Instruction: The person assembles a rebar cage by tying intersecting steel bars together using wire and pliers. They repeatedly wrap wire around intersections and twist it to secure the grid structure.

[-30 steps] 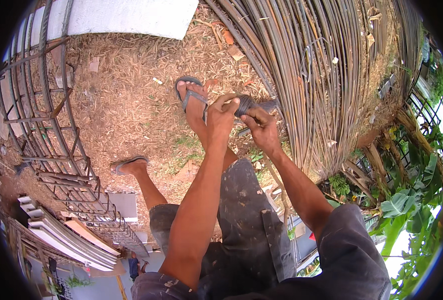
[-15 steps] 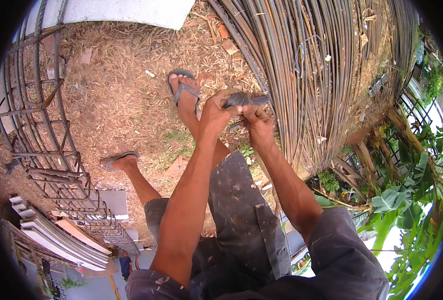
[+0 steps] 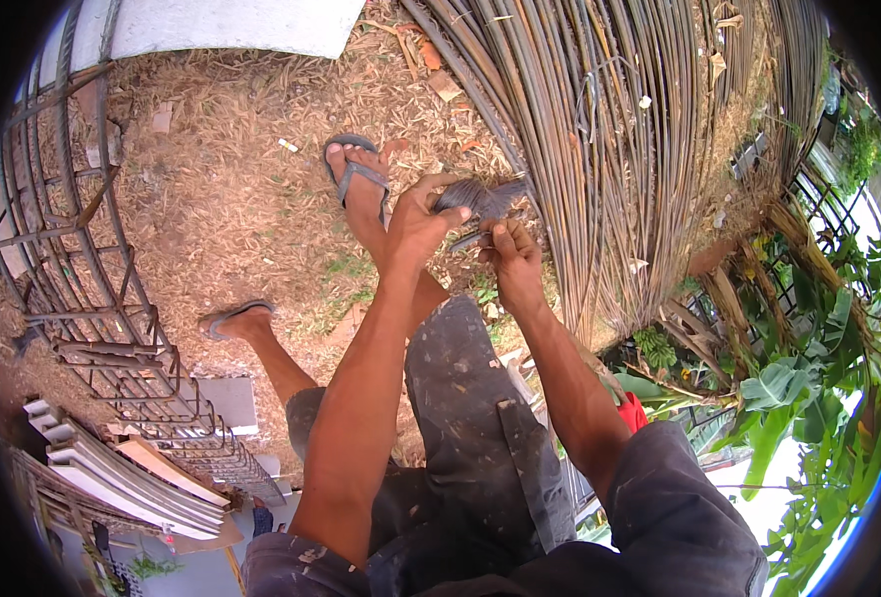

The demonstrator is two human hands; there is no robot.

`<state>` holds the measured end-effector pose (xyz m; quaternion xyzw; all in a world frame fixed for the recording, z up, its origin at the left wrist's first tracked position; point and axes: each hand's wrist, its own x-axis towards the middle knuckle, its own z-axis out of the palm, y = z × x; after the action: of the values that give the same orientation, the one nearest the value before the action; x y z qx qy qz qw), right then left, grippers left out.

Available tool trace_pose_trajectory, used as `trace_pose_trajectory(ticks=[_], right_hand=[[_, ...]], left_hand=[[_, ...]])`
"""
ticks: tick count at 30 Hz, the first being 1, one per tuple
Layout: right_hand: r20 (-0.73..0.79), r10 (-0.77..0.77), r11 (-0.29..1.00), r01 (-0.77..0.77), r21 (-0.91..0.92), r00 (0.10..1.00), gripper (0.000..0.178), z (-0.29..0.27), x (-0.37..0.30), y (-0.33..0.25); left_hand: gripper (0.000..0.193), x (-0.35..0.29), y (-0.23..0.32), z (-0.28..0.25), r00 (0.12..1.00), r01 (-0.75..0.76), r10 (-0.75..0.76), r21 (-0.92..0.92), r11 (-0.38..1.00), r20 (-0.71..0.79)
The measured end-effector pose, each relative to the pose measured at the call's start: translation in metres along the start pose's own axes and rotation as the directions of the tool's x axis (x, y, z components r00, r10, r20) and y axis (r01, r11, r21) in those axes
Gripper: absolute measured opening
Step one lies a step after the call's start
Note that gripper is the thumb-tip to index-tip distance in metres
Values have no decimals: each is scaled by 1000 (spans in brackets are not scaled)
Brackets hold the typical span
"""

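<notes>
My left hand point(image 3: 422, 231) is closed around a bundle of thin dark wires point(image 3: 498, 197), whose far ends fan out to the right toward the long rods. Just to the right and nearer to me, my right hand point(image 3: 515, 261) is closed with thumb and fingers pinched together. What it pinches is too small to make out. Between the two hands a short dark bar-like piece point(image 3: 467, 241) shows; whether the right hand touches it I cannot tell. A gap separates the right fingertips from the wire bundle.
Long thin metal rods point(image 3: 599, 149) lie in a wide pile at the right. Rebar cages point(image 3: 92, 239) stand along the left, with stacked corrugated sheets point(image 3: 127, 478) below them. Dry leaves cover the ground point(image 3: 231, 199) around my sandalled feet point(image 3: 361, 179). Green plants point(image 3: 798, 398) grow at the right.
My right hand has drawn away from the wire bundle, slightly toward me, opening a gap between the hands. My left hand keeps its hold. Something red now shows beside my right forearm.
</notes>
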<state>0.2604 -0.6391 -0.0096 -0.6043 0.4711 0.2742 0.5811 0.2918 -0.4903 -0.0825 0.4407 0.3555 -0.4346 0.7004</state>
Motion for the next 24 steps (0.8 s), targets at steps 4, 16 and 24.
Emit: trace_pose_trajectory(ticks=[4,16,24], right_hand=[[-4,35,999,-35,36,999,16,4,-1,0],[40,125,981,-130,147,991,8,16,4,0],[-63,114,987,-106,123,991,8,21,-2,0]], left_hand=[[50,-1,-6,0,999,-25,25,1,1000,35],[48,-1,-7,-1,999,-14,14,-3,1000,48],[46,3,-9,-3,999,-53,53,29,998,5]])
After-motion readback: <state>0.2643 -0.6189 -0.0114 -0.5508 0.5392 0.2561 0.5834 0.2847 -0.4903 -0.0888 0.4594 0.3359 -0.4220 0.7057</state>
